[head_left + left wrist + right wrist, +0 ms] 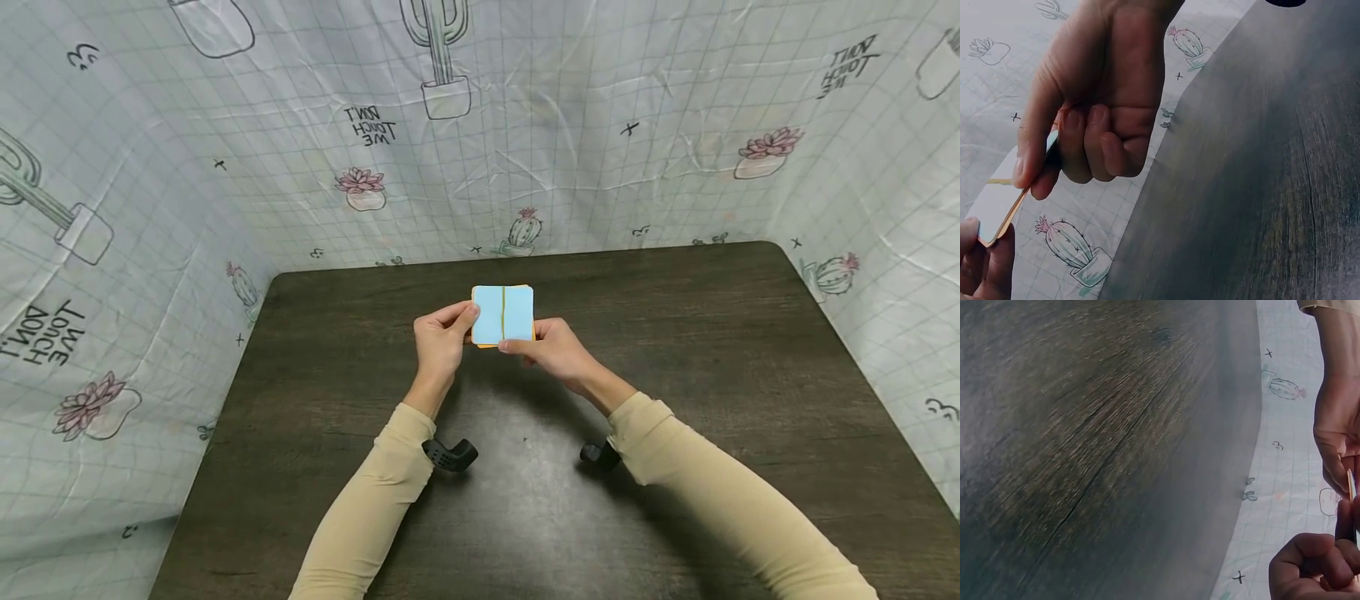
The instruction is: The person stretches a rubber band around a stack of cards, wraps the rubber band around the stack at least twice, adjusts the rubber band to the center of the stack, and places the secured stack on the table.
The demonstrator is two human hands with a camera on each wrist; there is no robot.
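Note:
A small stack of square paper cards [489,315], light blue on top with orange edges beneath, is held up above the table in the head view. A thin yellowish band [503,310] crosses its middle. My left hand [440,337] pinches the stack's left edge, thumb on the blue face. At the lower right corner, my right hand [558,350] grips it with the thumb along the bottom edge. In the left wrist view the cards [999,203] appear at a slant between both hands. Only a thin edge of the stack [1352,485] shows in the right wrist view.
Beneath the hands lies a dark wood-grain table [330,392] with rounded far corners. A white curtain [600,167] printed with cacti and a grid surrounds its back and sides. Black wrist devices [450,456] sit by both sleeves.

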